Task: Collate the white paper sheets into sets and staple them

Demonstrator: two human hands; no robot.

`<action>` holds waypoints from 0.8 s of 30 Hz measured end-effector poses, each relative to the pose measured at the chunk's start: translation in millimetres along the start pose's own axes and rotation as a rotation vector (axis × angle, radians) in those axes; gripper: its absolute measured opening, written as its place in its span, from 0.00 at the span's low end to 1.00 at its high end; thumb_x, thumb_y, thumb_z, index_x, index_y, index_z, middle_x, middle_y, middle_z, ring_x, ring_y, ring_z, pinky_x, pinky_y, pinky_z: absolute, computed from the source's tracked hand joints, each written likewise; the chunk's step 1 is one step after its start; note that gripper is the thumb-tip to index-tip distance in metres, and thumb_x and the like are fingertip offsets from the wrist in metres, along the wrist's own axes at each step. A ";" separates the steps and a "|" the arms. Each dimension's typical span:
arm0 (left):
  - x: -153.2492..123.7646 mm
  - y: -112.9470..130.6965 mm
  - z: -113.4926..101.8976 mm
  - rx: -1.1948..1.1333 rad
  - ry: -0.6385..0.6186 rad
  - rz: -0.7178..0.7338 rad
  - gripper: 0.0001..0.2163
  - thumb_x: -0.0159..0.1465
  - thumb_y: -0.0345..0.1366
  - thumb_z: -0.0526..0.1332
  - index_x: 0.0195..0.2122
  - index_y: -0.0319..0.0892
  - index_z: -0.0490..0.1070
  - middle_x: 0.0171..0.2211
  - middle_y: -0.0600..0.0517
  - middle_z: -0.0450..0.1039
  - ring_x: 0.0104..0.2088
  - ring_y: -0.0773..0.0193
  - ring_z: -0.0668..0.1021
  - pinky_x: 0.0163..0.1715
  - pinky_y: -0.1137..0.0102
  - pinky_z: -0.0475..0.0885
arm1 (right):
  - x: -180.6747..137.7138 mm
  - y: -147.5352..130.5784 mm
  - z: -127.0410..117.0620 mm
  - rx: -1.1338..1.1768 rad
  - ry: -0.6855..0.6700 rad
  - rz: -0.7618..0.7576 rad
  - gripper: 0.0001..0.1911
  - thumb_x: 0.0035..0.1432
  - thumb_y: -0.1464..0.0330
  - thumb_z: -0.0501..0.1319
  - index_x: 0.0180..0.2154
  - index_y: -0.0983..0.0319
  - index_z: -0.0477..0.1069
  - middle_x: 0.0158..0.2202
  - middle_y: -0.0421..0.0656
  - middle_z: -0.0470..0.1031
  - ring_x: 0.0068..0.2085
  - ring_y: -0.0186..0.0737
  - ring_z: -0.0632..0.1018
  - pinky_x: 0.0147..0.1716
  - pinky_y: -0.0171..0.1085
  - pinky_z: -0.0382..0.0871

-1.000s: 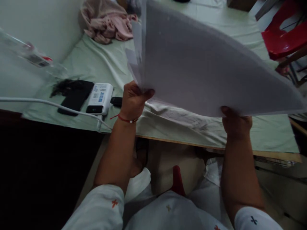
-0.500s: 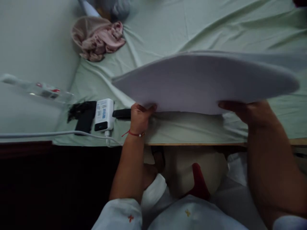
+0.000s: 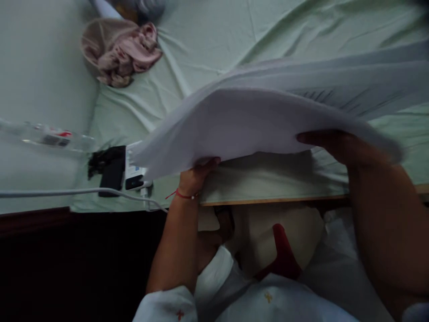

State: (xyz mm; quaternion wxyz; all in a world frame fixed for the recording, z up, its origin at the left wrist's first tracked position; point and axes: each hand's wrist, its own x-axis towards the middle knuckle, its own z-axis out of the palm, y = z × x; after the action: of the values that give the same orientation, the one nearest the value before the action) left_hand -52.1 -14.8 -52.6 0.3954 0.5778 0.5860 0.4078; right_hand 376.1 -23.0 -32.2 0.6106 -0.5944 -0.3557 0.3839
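Note:
Large white sheets of paper arch above a pale green sheet. My left hand, with a red string bracelet at the wrist, pinches their near edge, thumb on top. Further right, my right hand grips the same edge, its thumb lying over the paper and its other fingers hidden underneath. Dark printed lines show on a sheet behind, toward the right. The paper's left corner droops over part of a white power bank.
A flat black object lies beside the power bank, and a white cable crosses the front left. At the left wall is a clear plastic bottle. A crumpled pink cloth lies at the back left. A wooden edge runs in front.
The paper has bent more, its left side swinging down over the power bank. Its layers have spread, exposing printed lines at right. My left hand sits slightly lower; the view has shifted a little.

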 end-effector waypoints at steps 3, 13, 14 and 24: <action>2.1 4.2 1.8 0.023 0.164 0.105 0.20 0.53 0.52 0.89 0.41 0.54 0.86 0.45 0.49 0.88 0.59 0.41 0.86 0.75 0.44 0.80 | 8.8 7.6 7.3 0.099 -0.010 -0.010 0.18 0.59 0.60 0.91 0.46 0.57 0.92 0.69 0.38 0.93 0.70 0.62 0.91 0.61 0.60 0.91; 0.7 25.1 9.1 -0.172 0.095 -0.007 0.37 0.53 0.70 0.89 0.54 0.51 0.89 0.55 0.43 0.92 0.71 0.40 0.86 0.85 0.44 0.75 | -8.2 -23.7 29.3 0.212 -0.174 0.074 0.28 0.36 0.77 0.97 0.37 0.59 0.88 0.45 0.38 0.95 0.49 0.47 0.94 0.49 0.44 0.94; -0.8 26.4 11.5 -0.222 0.093 -0.035 0.39 0.51 0.71 0.90 0.55 0.52 0.89 0.56 0.44 0.93 0.71 0.40 0.87 0.84 0.43 0.76 | -10.2 -24.9 27.9 0.171 -0.153 0.079 0.25 0.42 0.74 0.97 0.37 0.60 0.88 0.41 0.37 0.94 0.44 0.42 0.92 0.44 0.40 0.92; 14.4 26.7 25.2 -0.337 0.119 0.080 0.40 0.56 0.73 0.87 0.61 0.53 0.88 0.61 0.43 0.93 0.73 0.42 0.87 0.85 0.42 0.75 | -13.5 -23.8 20.7 0.058 -0.082 -0.004 0.26 0.48 0.64 0.96 0.40 0.60 0.86 0.38 0.35 0.86 0.41 0.36 0.85 0.43 0.38 0.85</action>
State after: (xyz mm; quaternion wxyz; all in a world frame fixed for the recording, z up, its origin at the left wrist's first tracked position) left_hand -19.4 0.2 -36.5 0.4349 0.5010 0.5083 0.5491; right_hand 352.6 -25.6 -7.2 0.6133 -0.5595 -0.3702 0.4169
